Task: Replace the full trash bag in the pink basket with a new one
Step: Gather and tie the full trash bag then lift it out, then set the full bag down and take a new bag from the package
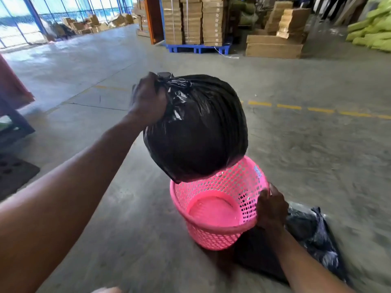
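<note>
Warehouse floor (296, 144) held stacked boxes (192, 20) far off. Left hand (148, 100) gripped the full bag (196, 132) above the basket (213, 227); right hand (270, 208) clasped its rim, a flat bag (313, 233) beside.

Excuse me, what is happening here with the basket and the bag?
A person is changing the trash bag in a warehouse. The left hand grips the knotted top of a full black plastic trash bag and holds it in the air, clear of the pink perforated plastic basket. The right hand holds the basket's rim to steady it on the concrete floor. The basket is empty inside. A flat black plastic bag lies on the floor beside it, not yet fitted.
</note>
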A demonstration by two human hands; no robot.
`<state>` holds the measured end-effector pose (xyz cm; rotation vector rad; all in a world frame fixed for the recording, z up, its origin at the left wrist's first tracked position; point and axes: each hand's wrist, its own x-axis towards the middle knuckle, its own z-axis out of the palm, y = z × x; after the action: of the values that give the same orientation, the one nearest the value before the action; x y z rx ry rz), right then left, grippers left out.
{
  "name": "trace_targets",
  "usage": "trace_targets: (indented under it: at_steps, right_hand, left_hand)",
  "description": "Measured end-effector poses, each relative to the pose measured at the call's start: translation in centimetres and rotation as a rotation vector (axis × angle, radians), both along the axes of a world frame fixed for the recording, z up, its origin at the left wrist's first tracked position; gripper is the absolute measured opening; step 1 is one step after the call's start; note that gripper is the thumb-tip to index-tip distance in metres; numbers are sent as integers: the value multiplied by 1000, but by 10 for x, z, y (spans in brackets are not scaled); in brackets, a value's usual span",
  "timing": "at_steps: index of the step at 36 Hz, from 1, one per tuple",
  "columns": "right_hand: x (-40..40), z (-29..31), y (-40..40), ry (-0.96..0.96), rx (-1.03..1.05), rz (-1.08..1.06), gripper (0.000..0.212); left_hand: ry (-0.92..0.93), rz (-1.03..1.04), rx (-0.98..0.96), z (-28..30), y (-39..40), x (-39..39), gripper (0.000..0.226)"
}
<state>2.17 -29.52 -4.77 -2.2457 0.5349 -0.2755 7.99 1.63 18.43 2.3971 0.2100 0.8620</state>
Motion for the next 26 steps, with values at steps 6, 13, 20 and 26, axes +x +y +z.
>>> trace_targets:
  at_steps: [6, 13, 20, 26]
  right_hand:
    - [1, 1, 3, 34, 8, -70, 36]
    - [3, -4, 1, 49, 10, -79, 32]
    - [10, -14, 1, 47, -9, -93, 33]
    - [16, -24, -5, 19, -2, -111, 32]
  left_hand:
    - [-150, 171, -125, 13, 38, -15, 31]
    - [-121, 346, -147, -28, 83, -26, 33]
    - [74, 423, -267, -127, 97, -37, 28]
    - [265, 561, -427, -216, 93, -37, 33]
